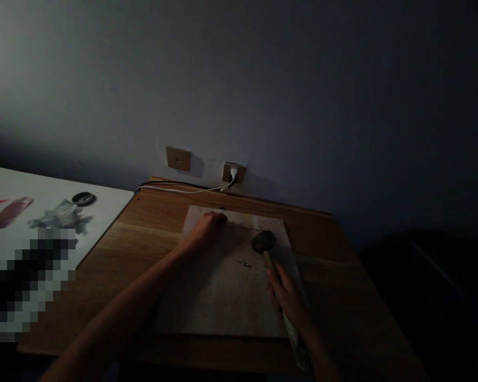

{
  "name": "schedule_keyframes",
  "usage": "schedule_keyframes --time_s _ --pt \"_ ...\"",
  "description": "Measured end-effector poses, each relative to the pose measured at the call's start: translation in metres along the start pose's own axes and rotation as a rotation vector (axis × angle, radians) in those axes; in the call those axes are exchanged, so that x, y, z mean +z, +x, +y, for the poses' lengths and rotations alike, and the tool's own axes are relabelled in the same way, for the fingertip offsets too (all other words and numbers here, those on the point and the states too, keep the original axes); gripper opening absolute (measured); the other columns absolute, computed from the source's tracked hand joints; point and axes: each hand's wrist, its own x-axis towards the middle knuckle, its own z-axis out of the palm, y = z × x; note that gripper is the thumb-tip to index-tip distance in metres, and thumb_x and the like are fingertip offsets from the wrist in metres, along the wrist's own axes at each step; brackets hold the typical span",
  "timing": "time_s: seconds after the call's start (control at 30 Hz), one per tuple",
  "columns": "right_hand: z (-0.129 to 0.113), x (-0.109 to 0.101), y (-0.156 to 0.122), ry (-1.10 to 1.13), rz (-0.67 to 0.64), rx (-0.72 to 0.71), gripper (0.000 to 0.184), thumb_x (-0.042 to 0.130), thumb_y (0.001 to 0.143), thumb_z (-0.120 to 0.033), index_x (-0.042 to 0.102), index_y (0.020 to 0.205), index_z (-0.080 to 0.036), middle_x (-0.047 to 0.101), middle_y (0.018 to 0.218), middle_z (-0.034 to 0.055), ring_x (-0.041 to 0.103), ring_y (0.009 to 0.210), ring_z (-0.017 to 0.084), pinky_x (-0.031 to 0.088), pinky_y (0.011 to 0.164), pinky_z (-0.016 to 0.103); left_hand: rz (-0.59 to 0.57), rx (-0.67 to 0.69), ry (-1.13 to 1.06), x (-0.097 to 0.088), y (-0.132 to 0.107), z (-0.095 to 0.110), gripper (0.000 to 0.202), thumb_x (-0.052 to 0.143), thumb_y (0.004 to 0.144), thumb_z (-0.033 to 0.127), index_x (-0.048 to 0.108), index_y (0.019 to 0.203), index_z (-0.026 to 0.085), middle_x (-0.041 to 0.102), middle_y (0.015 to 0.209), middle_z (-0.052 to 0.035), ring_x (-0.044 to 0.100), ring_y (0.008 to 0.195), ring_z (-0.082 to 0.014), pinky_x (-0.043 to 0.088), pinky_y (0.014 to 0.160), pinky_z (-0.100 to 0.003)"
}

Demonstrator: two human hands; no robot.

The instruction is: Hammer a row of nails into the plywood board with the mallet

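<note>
My right hand (284, 294) grips the long pale handle of a hammer (264, 242). Its dark, rounded head is over the right part of a pale wooden board (219, 307). Near the board's far left corner, my left hand (211, 225) rests with its fingers curled together; whatever they pinch is hidden. From the left fingertips toward the hammer head runs a row of small nails (250, 227) along the far side of the board. A few loose nails (245, 263) lie in the middle, left of my right hand.
The board lies on a brown wooden table (334, 286) against a wall. Cables (183, 189) run along the table's back edge to a wall socket (234, 173). A white table (107, 204) at left bears crumpled plastic (66, 215), a round dark object (84, 199) and a red-and-white packet (8, 211).
</note>
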Motion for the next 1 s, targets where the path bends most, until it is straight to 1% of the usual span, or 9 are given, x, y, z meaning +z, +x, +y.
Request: schedule_keyframes --time_s 0.17,0.3,0.4,0.5,0.6,0.67,0.83,0.93,1.0 --pt "0.001 0.000 -0.001 -0.030 -0.022 -0.048 0.056 0.053 0.085 -0.070 0.055 0.115 -0.022 0.044 0.058 -0.0101 0.038 0.037 0.009 0.027 0.034 0.020 0.015 0.070 -0.015 0.003 0.001 -0.002 0.022 0.058 0.087 0.012 0.075 0.099 0.019 0.072 0.098 -0.0059 0.067 0.092 -0.0172 0.052 0.087 -0.026" --pt "-0.004 0.000 -0.002 -0.046 -0.033 -0.061 0.055 0.052 0.087 -0.068 0.055 0.116 -0.021 0.044 0.059 -0.0096 0.038 0.038 0.009 0.028 0.033 0.019 -0.004 0.037 -0.063 0.004 0.002 -0.005 0.022 0.058 0.085 0.009 0.074 0.097 0.017 0.073 0.096 -0.0051 0.068 0.086 -0.0157 0.052 0.083 -0.024" --pt "-0.021 0.004 0.000 -0.068 -0.055 -0.112 0.052 0.052 0.089 -0.067 0.056 0.112 -0.021 0.045 0.061 -0.0089 0.039 0.038 0.009 0.029 0.031 0.019 0.016 0.008 -0.079 0.006 0.002 -0.007 0.026 0.057 0.087 0.009 0.072 0.106 0.017 0.075 0.098 -0.0050 0.070 0.088 -0.0157 0.052 0.084 -0.024" --pt "-0.048 0.011 0.003 -0.063 -0.061 -0.218 0.047 0.050 0.091 -0.066 0.056 0.104 -0.022 0.045 0.061 -0.0085 0.040 0.038 0.008 0.030 0.031 0.019 0.017 -0.019 -0.123 0.009 0.001 -0.009 0.033 0.058 0.086 0.009 0.068 0.116 0.016 0.076 0.099 -0.0055 0.070 0.089 -0.0160 0.053 0.082 -0.025" --pt "-0.073 0.024 0.008 -0.045 -0.069 -0.321 0.043 0.047 0.094 -0.063 0.055 0.104 -0.022 0.045 0.060 -0.0086 0.039 0.037 0.008 0.030 0.031 0.019 0.002 -0.021 -0.163 0.010 0.000 -0.010 0.040 0.059 0.083 0.007 0.065 0.122 0.016 0.076 0.096 -0.0044 0.070 0.086 -0.0156 0.053 0.080 -0.025" --pt "-0.082 0.034 0.014 -0.064 -0.084 -0.354 0.042 0.045 0.095 -0.061 0.056 0.105 -0.022 0.045 0.059 -0.0086 0.040 0.037 0.009 0.031 0.032 0.020 0.010 0.002 -0.155 0.009 0.000 -0.009 0.045 0.061 0.081 0.007 0.063 0.125 0.016 0.076 0.097 -0.0046 0.070 0.087 -0.0157 0.053 0.081 -0.025" --pt "-0.077 0.059 0.033 -0.172 -0.141 -0.285 0.042 0.051 0.091 -0.059 0.059 0.105 -0.020 0.047 0.059 -0.0067 0.044 0.041 0.010 0.032 0.037 0.020 0.049 0.012 -0.159 0.007 0.000 -0.007 0.047 0.062 0.081 0.010 0.061 0.128 0.016 0.075 0.102 -0.0065 0.070 0.090 -0.0178 0.053 0.080 -0.026" --pt "-0.076 0.061 0.034 -0.155 -0.139 -0.238 0.045 0.053 0.090 -0.060 0.059 0.111 -0.021 0.049 0.060 -0.0071 0.043 0.039 0.010 0.030 0.035 0.020 0.049 0.001 -0.173 0.010 0.000 -0.010 0.048 0.061 0.083 0.011 0.060 0.130 0.017 0.075 0.103 -0.0069 0.070 0.092 -0.0194 0.053 0.081 -0.027" --pt "-0.081 0.059 0.030 -0.130 -0.145 -0.256 0.046 0.050 0.091 -0.061 0.057 0.113 -0.021 0.047 0.059 -0.0083 0.041 0.037 0.010 0.028 0.033 0.020 0.043 -0.008 -0.177 0.012 0.000 -0.012 0.048 0.061 0.083 0.011 0.060 0.130 0.018 0.076 0.098 -0.0052 0.070 0.087 -0.0181 0.052 0.079 -0.026"
